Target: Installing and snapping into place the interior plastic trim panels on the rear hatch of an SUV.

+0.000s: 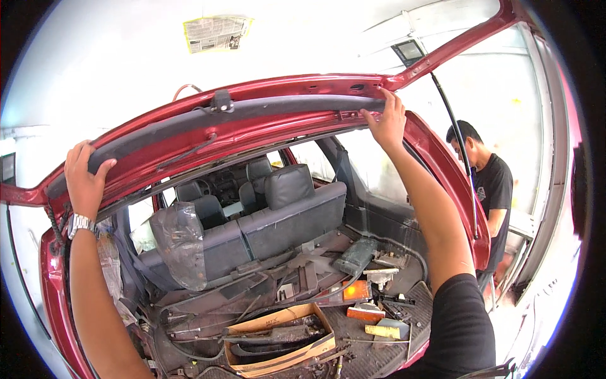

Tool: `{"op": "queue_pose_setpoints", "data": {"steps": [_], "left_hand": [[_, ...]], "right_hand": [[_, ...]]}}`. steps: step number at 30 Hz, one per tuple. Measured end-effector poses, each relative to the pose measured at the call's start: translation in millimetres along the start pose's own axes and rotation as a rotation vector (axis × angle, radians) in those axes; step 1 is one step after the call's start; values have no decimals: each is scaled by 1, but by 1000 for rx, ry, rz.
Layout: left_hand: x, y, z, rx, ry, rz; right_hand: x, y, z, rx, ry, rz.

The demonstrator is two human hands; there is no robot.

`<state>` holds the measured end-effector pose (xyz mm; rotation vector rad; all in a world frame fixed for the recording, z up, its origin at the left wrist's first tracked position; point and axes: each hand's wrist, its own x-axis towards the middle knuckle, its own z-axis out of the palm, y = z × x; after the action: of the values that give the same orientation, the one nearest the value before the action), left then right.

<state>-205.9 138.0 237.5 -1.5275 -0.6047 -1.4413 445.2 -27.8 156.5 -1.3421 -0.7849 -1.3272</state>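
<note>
Both my arms are raised to the open red tailgate of a vehicle. A long, curved dark grey trim strip lies along its inner upper edge, with a small black latch-like part near the middle. My left hand grips the strip's left end, thumb on the inner side and fingers over the outer edge. At the right end my right hand holds it the same way, fingertips near the tailgate's corner. What lies under my palms is hidden.
Below, the cargo area holds an open cardboard box of dark parts, orange lamps and loose panels behind the grey rear seat. A gas strut slants at right, beside a person in a black shirt.
</note>
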Motion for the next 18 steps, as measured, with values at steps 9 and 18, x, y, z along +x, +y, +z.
{"op": "queue_pose_setpoints", "data": {"steps": [9,18], "left_hand": [[-3,-12,-7,14,-54,-22],[2,-13,-16,-5,-130,-109]], "right_hand": [[29,81,-7,425,-296,195],[77,120,-12,748,-782,56]]}}
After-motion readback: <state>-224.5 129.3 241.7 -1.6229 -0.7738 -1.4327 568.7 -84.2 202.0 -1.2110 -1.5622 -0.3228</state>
